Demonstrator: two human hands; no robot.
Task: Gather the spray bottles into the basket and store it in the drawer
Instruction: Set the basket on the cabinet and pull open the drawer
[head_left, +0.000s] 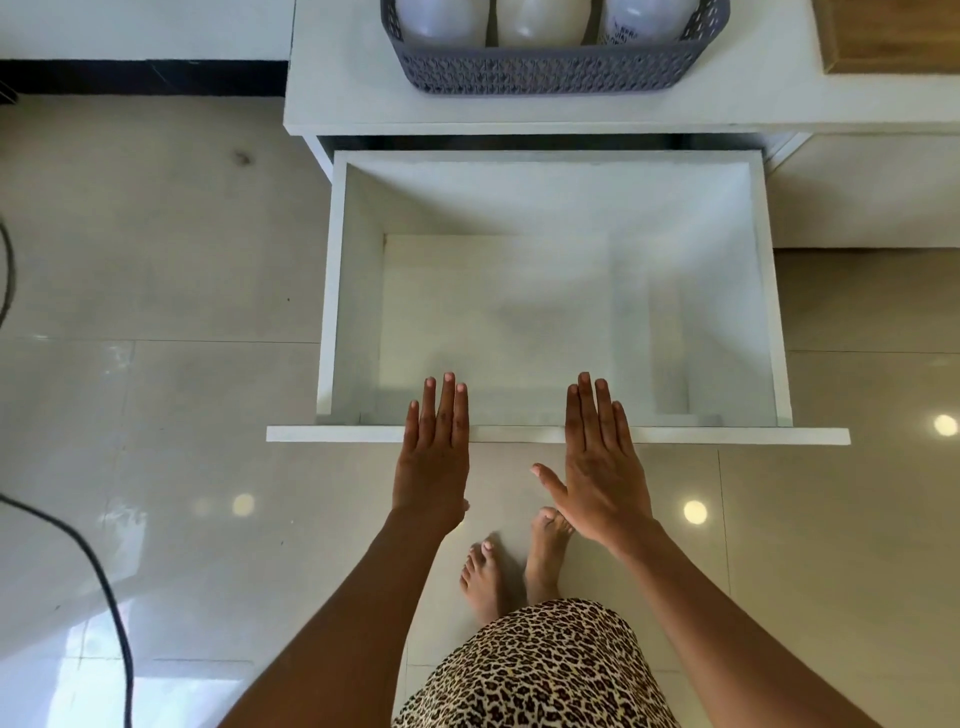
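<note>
A leopard-print garment (540, 670) sits nearest (low in view), with bare feet (485, 577) on the glossy beige tiled floor (156, 260). The left hand (434, 457) and right hand (602, 467) lie flat over the front panel of the pulled-out white drawer (727, 435), fingers (448, 405) straight and together; I cannot tell if they touch it. The grey perforated plastic basket (561, 78) stands by the white counter's (337, 78) front edge, its long axis along that edge. It holds three white spray bottles (441, 23) side by side, tops cropped. The rightmost's dark print is unreadable.

Grey lattice-patterned basket (556, 73), white bottles (543, 23), white drawer (556, 435), beige floor tiles (156, 260), leopard-print garment (535, 670).
</note>
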